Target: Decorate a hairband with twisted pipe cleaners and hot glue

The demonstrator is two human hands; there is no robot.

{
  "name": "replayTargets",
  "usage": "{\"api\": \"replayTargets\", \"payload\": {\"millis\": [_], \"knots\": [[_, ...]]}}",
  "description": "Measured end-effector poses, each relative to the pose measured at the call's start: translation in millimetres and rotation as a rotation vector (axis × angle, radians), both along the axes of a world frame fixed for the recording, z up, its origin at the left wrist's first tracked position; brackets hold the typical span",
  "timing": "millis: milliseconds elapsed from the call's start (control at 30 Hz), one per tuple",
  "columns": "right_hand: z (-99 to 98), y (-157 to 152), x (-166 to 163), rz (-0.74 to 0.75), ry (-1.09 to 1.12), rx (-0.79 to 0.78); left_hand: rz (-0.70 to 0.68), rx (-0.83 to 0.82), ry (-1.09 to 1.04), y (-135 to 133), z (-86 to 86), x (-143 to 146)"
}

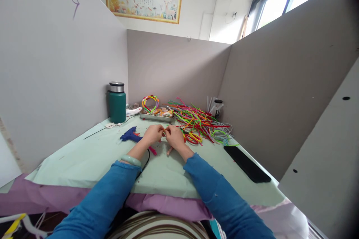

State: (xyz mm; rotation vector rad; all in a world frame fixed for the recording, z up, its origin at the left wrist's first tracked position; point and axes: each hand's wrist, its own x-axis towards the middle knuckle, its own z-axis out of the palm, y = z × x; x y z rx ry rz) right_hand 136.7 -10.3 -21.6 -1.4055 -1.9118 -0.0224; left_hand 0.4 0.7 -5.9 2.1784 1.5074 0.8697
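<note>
Left hand (153, 133) and right hand (174, 136) pinch a small orange piece (163, 133), grips nearly touching. It is mostly hidden.

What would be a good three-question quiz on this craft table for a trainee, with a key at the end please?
1. Multiple choice: what lies heaped to the right of the metal tray? (a) spoons, (b) colourful strands, (c) books.
2. True or false: the blue glue gun lies to the left of the left hand.
3. Short answer: on which arm, left or right, is the pale bangle worn?

Key: 1. b; 2. true; 3. left.
</note>
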Motion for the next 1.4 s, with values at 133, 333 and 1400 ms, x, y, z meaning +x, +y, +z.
{"api": "replayTargets", "payload": {"millis": [133, 333, 1400], "knots": [[1.8, -1.0, -0.3, 0.002, 0.036, 0.022, 0.006, -0.064, -0.107, -1.0, 2.7, 1.7], [0.1, 0.2, -0.2, 0.004, 0.040, 0.020, 0.048, -0.119, -0.141, -3.5, 4.8, 3.3], [-7.3, 4.4, 1.9, 0.019, -0.003, -0.036, 0.001, 0.001, 0.126, -5.2, 1.0, -1.1]]}}
